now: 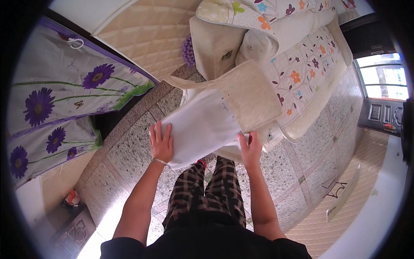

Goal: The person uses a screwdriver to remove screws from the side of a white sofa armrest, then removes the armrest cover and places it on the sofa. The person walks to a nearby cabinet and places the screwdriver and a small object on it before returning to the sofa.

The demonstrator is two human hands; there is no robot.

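Note:
A smooth white piece [200,127] is stretched flat in front of me; I cannot tell whether it is cloth or a cushion's face. My left hand [162,144] lies over its left edge with the fingers spread and straight. At its right corner, my right hand [250,151] is closed with the fingers curled round the edge. A beige fabric cover [252,93] overlaps the far right part of the white piece, and its loose edge runs to the left behind it. What lies beneath the two is mostly hidden.
A sofa with a flowered cover [308,64] stands at the right, its beige arm [213,47] beyond the white piece. A purple knobbly object [188,51] shows behind that arm. To the left hangs a purple-flowered curtain-like cover [64,97]. A folding stand [335,188] is at the far right.

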